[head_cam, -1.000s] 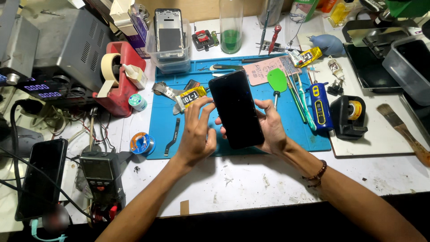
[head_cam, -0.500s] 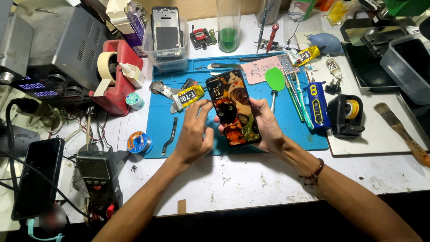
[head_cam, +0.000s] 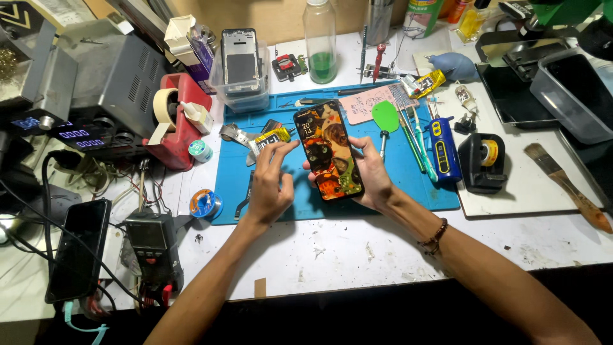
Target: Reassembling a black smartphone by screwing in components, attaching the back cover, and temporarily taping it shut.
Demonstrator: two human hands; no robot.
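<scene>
Cluttered repair surface (head_cam: 357, 249), blue mat (head_cam: 408, 185) underneath. Right hand (head_cam: 367, 176) gripping lit phone (head_cam: 327, 150), left hand (head_cam: 271, 185) hovering open beside it. Probably testing the screen; next calling for a light touch on the glass.

Bare forearms, no sleeves, dark beaded bracelet (head_cam: 435, 235) on rt wrist

White workbench (head_cam: 357, 255), top scuffed and flecked with debris, its near edge meeting dark shadow below. Blue work mat (head_cam: 415, 185) at centre as landmark: left of it a red tape dispenser (head_cam: 175, 121) and a grey bench power supply (head_cam: 96, 89) with lit displays; right of it a black tray (head_cam: 511, 96) and a flat brush (head_cam: 565, 185); behind it a clear bottle of green liquid (head_cam: 320, 41) against a brown back wall (head_cam: 274, 19). Light even, from above.
</scene>
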